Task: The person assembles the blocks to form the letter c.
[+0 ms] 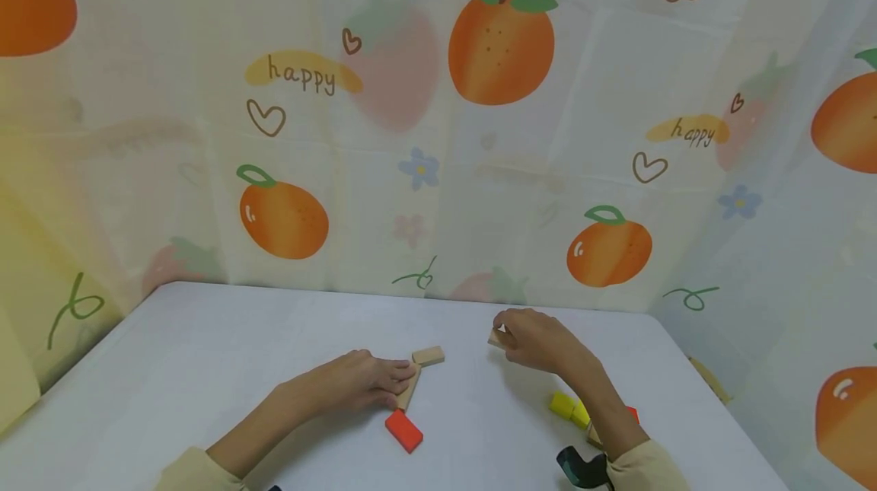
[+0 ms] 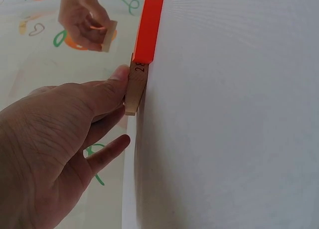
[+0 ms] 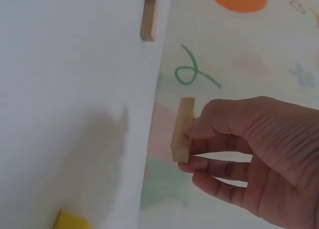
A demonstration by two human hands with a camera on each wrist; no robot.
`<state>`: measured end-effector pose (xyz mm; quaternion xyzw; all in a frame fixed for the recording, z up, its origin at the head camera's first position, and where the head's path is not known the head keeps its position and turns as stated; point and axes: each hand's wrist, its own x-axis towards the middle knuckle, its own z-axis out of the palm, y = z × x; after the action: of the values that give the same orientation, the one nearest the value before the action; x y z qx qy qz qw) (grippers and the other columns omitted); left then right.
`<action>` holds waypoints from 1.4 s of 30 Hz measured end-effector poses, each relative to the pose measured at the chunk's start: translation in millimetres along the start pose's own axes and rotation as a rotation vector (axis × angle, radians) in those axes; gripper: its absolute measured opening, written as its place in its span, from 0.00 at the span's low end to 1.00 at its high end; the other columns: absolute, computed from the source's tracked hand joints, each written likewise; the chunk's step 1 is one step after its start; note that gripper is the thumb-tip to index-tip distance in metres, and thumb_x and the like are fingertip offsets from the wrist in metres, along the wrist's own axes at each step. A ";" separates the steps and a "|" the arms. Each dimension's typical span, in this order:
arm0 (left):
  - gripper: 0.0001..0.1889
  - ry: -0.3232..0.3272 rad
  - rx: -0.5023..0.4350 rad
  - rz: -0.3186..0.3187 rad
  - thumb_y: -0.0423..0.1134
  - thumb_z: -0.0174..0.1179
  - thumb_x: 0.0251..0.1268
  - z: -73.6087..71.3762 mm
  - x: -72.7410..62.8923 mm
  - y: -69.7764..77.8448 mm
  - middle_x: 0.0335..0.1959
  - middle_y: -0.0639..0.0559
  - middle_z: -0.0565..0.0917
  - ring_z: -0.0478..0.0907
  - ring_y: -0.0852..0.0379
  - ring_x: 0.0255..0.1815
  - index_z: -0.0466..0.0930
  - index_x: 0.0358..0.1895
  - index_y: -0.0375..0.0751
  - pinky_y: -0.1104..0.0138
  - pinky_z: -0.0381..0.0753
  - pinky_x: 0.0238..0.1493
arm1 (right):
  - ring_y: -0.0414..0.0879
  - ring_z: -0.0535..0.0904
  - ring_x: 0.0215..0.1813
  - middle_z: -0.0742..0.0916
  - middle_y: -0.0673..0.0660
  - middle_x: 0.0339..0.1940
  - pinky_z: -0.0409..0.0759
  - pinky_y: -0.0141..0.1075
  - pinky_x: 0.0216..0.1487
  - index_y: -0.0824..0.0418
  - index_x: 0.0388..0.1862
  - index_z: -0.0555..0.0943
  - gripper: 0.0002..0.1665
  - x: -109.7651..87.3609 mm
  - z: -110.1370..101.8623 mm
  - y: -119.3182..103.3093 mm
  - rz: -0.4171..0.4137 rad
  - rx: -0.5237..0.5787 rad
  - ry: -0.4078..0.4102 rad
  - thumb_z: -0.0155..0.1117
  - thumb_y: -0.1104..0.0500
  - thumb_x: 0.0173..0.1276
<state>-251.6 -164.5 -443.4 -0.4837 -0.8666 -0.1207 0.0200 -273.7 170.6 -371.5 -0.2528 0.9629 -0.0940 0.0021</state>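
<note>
My left hand (image 1: 359,381) reaches over a long wooden block (image 1: 409,388) on the table, its thumb and fingertips resting along one side. In the left wrist view the block (image 2: 135,87) bears dark printed marks near a red block (image 2: 148,30). That red block (image 1: 404,430) meets the near end. Beyond the far end, a second wooden block (image 1: 428,356) lies at an angle. My right hand (image 1: 537,339) pinches another wooden block (image 1: 498,338) between thumb and fingers. In the right wrist view this block (image 3: 183,129) appears plain, raised over the table.
Beside my right forearm lie yellow blocks (image 1: 563,405), with a red block (image 1: 633,414) and a wooden one (image 1: 594,436) partly hidden by the arm. The white table (image 1: 226,346) ends against a fruit-printed curtain (image 1: 384,202). A dark device (image 1: 582,468) sits at the right wrist.
</note>
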 end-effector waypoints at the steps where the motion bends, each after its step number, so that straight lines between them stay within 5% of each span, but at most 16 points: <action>1: 0.19 0.002 0.001 0.005 0.46 0.65 0.73 -0.2 -0.1 -0.1 0.67 0.47 0.84 0.86 0.52 0.63 0.86 0.62 0.46 0.54 0.86 0.59 | 0.42 0.75 0.36 0.87 0.51 0.36 0.80 0.37 0.40 0.62 0.54 0.86 0.18 1.8 1.8 -2.9 -0.003 0.002 -0.004 0.69 0.68 0.64; 17: 0.19 0.013 -0.038 0.008 0.45 0.65 0.73 -1.7 0.8 0.5 0.66 0.45 0.84 0.86 0.50 0.62 0.85 0.62 0.43 0.54 0.87 0.60 | 0.49 0.86 0.49 0.92 0.58 0.51 0.87 0.46 0.53 0.64 0.54 0.87 0.15 30.0 45.0 -26.1 -0.096 -0.048 -0.036 0.67 0.67 0.70; 32: 0.18 0.028 0.012 0.052 0.46 0.64 0.73 -0.4 1.4 -1.1 0.65 0.46 0.85 0.88 0.54 0.60 0.87 0.60 0.45 0.60 0.88 0.55 | 0.40 0.73 0.37 0.90 0.56 0.45 0.77 0.32 0.38 0.64 0.50 0.89 0.13 34.9 49.1 -29.1 -0.112 -0.039 -0.027 0.68 0.70 0.68; 42: 0.18 0.013 -0.039 0.009 0.46 0.65 0.73 -1.8 -0.2 2.7 0.66 0.46 0.84 0.87 0.54 0.60 0.87 0.61 0.45 0.57 0.87 0.58 | 0.43 0.82 0.42 0.91 0.56 0.45 0.85 0.36 0.45 0.62 0.51 0.89 0.12 38.7 51.4 -34.8 -0.107 -0.073 -0.041 0.68 0.66 0.71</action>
<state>-249.3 -163.8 -441.2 -0.4872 -0.8618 -0.1405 0.0168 -287.9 112.7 -414.0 -0.3058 0.9506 -0.0535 0.0075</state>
